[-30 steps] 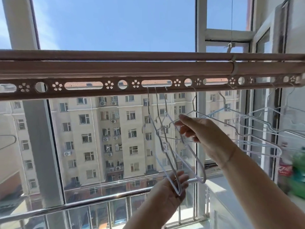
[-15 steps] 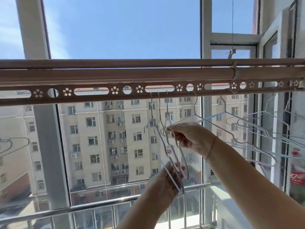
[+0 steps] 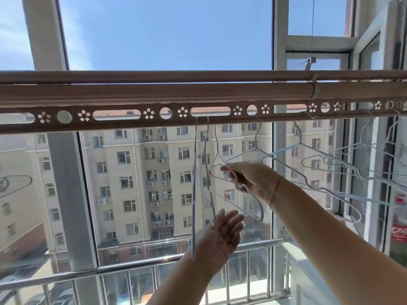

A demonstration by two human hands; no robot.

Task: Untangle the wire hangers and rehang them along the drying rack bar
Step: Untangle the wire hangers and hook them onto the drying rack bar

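Left hand released; right hand grips hanger beside crowded hangers.

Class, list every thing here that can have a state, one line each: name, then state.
left hand, open, holding nothing.
right hand, grips one wire hanger.
gripped hanger, tilted, below the bar.
two edge-on hangers, hanging from a bar slot.
right-side hangers, hooked on the bar, overlapping.
drying rack bar, level, carrying hangers.
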